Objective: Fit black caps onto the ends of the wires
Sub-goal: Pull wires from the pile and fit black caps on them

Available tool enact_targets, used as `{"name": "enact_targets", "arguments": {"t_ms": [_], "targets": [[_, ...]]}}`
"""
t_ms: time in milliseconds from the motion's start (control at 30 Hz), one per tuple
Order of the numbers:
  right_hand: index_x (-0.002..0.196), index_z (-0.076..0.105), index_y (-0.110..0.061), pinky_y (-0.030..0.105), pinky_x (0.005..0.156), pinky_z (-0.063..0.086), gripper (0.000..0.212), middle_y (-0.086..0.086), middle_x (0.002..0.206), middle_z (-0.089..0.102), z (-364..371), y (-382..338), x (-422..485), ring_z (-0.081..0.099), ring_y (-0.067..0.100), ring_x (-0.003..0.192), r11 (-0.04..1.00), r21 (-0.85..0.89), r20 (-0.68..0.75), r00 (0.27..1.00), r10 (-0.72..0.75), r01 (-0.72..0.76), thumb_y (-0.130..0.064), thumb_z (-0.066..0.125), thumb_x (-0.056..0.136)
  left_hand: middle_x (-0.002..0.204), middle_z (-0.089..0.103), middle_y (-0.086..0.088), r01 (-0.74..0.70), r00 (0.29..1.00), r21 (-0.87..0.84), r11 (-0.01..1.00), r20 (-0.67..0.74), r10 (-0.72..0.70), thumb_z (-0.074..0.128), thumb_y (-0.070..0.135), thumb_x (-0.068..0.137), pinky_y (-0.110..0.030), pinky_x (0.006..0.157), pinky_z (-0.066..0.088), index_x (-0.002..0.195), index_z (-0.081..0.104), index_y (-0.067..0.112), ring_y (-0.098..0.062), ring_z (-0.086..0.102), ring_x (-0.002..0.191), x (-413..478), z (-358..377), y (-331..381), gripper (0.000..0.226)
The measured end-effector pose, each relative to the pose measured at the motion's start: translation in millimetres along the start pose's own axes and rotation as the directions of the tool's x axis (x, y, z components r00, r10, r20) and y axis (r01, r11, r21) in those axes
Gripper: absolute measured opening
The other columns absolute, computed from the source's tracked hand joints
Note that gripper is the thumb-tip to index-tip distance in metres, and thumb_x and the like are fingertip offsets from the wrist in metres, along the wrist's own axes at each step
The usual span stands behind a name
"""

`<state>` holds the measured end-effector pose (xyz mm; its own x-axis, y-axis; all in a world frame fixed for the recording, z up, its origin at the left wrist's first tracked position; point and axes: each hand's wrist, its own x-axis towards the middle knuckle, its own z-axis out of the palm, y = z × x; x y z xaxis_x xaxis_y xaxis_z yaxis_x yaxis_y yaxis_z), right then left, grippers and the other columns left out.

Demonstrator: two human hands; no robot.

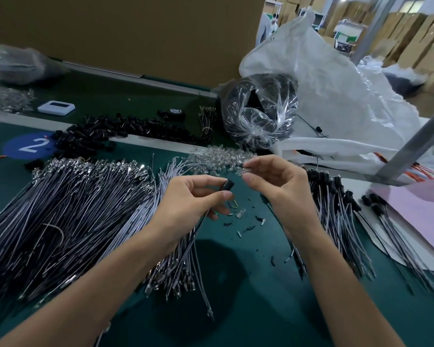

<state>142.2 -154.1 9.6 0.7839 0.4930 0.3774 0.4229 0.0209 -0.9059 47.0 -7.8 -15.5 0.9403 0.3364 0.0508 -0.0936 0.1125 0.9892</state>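
Above the green mat (248,284), mid-bench | left hand (193,196) — thumb and forefinger pinch a black cap (228,184), wire (199,230) trailing below | right hand (273,179) pinches a small clear part (246,170) just beside the cap | advice — align both ends squarely, then press straight without twisting.

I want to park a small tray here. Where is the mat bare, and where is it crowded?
Barest: green mat between the forearms, bordered by the loose wires and the capped wires. Also the far strip between the white device and the cap pile. Crowded: scraps beneath the left hand, holding a black cap, and right hand, pinching a clear piece.
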Motion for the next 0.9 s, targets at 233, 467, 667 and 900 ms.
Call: {"name": "enact_targets", "arguments": {"t_ms": [233,467,667,900], "targets": [[0.090,0.072,-0.009,0.025,0.075,0.055,0.014,-0.001,0.082,0.072,6,0,-6,0.069,0.014,0.078,0.985,-0.153,0.005,0.997,-0.079,0.079,0.001,0.075,0.080,0.081,0.077,-0.009,-0.064,0.998,-0.006,0.998,0.022,0.064,0.073,0.004,0.079,-0.020,0.057,0.055,0.090,0.076,0.021,-0.016,0.073,0.066,0,1,-1,0.020],[0.087,0.073,-0.014,0.027,0.073,0.057,0.016,-0.005,0.080,0.072,3,3,-8,0.070,0.011,0.076,0.971,-0.218,-0.029,0.994,-0.105,0.096,-0.001,0.077,0.080,0.080,0.077,-0.009,-0.059,0.998,-0.027,0.998,0.031,0.060,0.073,0.021,0.069,-0.022,0.058,0.057,0.096,0.071,0.012,-0.020,0.075,0.074,1,3,-2,0.028],[0.088,0.073,-0.015,0.029,0.076,0.057,0.017,-0.004,0.081,0.073,-1,3,-10,0.070,0.012,0.077,0.975,-0.205,-0.036,0.995,-0.092,0.083,0.000,0.076,0.080,0.076,0.076,-0.009,-0.080,0.996,-0.021,0.997,0.040,0.081,0.073,0.008,0.075,-0.021,0.055,0.056,0.086,0.070,0.008,-0.020,0.075,0.071,1,3,-1,0.011],[0.083,0.074,-0.015,0.023,0.068,0.054,0.015,-0.002,0.075,0.073,-5,1,-11,0.068,0.011,0.069,0.982,-0.183,0.020,0.999,-0.038,0.041,-0.001,0.077,0.078,0.077,0.076,-0.010,-0.085,0.996,-0.026,0.996,0.029,0.086,0.073,0.004,0.078,-0.021,0.056,0.056,0.086,0.071,0.009,-0.022,0.075,0.072,-1,4,-2,0.009]]}}
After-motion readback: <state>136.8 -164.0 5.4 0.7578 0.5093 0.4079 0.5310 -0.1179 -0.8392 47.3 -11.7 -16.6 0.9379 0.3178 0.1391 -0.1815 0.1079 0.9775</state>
